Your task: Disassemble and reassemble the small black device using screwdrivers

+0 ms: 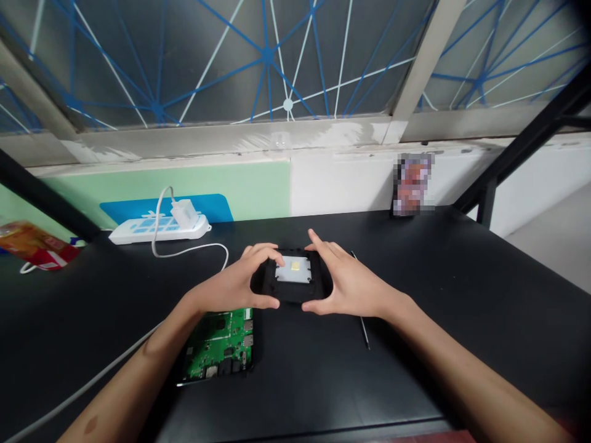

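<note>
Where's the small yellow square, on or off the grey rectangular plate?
On: the yellow square shows with the grey plate all around it.

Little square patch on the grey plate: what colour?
The square patch is pale yellow in the head view.

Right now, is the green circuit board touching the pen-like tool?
Apart: the head view shows bare black tabletop between the green circuit board and the pen-like tool.

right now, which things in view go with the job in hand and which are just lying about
Likely the job:
black case part with silver plate, held between left hand and right hand
green circuit board
perhaps the thin rod

Seemingly just lying about:
white power strip and plug
orange-red packet
pixelated item by the wall
</note>
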Tool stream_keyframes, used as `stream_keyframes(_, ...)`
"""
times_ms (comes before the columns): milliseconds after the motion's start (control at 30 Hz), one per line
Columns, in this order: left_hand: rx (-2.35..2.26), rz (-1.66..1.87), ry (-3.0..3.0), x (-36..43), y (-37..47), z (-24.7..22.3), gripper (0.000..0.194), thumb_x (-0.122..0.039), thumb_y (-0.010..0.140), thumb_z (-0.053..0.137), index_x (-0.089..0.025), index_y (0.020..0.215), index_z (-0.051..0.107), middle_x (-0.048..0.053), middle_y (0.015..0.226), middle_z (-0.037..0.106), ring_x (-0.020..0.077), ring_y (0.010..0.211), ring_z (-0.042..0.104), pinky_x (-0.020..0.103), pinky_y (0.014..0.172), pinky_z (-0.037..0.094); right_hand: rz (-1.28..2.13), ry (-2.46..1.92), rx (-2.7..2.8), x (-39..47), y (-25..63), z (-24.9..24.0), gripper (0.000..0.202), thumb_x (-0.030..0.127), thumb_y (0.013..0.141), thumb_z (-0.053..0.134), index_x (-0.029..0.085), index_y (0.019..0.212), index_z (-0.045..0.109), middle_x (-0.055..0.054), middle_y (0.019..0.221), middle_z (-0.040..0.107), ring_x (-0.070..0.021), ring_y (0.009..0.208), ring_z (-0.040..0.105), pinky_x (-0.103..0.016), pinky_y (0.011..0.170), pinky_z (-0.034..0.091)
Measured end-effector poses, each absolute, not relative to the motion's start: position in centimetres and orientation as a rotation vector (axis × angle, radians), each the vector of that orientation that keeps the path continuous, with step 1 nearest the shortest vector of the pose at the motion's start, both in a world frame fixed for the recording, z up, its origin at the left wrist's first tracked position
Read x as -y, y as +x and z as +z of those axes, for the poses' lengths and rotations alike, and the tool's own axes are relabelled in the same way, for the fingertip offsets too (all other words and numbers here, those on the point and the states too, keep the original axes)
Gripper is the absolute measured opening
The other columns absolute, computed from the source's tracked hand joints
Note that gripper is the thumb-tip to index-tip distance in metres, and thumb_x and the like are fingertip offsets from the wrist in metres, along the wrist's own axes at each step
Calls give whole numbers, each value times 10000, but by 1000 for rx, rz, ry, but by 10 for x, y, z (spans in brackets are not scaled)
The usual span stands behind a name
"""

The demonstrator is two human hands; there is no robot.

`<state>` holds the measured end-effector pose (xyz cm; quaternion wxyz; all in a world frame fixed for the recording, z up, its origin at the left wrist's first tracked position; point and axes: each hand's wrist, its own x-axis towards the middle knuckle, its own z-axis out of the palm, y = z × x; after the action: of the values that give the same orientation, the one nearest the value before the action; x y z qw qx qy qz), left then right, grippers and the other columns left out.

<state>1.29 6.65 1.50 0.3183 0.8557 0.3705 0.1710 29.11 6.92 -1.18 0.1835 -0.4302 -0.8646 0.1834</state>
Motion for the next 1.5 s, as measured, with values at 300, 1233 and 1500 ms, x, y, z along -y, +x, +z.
stream_keyframes(300,-1097,333,2532,-33,29,27,777,-416,684,835,-213,1307,417,117,1303,495,366,1210,468,544,1044,436,448,-1086,2614,-44,295,8,1374,596,662,811,182,1631,-70,-215,1422,512,-404,1270,516,-569,1022,497)
stream_keyframes(1233,-1143,141,2620,8,41,-6,1057,-737,717,737,-117,1507,406,202,1466,492,460,1402,398,619,1189,277,-257,-1939,2454,-66,313,0,438,557,982,449,167,1071,628,-146,1008,750,-321,898,737,-419,709,561)
stream_keyframes(1500,-1156,215,2599,4,40,-9,1040,-735,715,750,-163,1508,396,174,1475,500,447,1410,404,617,1198,273,-231,-1885,2433,-60,310,-7,345,394,977,462,152,1149,636,-159,939,763,-331,934,723,-434,817,525)
